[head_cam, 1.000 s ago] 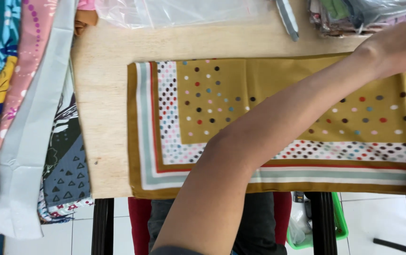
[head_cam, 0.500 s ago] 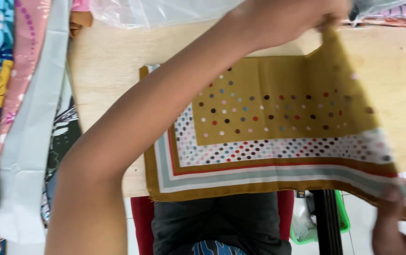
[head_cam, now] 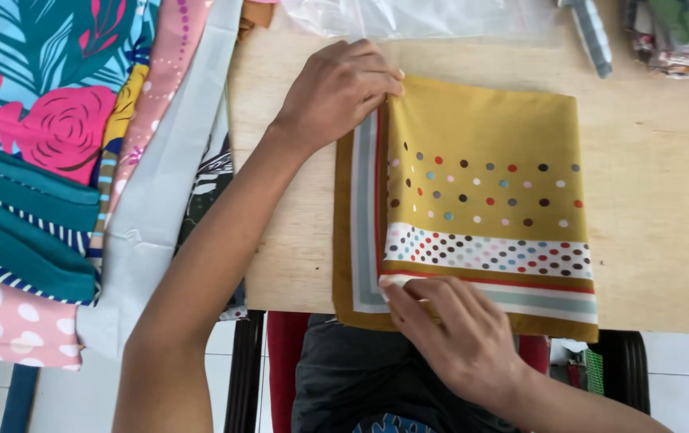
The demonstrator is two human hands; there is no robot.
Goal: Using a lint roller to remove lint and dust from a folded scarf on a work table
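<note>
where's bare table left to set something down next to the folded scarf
Bare wooden table lies right of the mustard dotted scarf, and a narrower strip runs between it and the hanging fabrics. The far edge is crowded by clear plastic bags.

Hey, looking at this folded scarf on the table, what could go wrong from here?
1. The mustard dotted scarf overhangs the near edge of the wooden table; it might slide off if released.
2. Only the left hand and right hand pin its left-side corners, so the layers may shift out of line.
3. The hanging fabrics at the left lie close and could snag.
</note>
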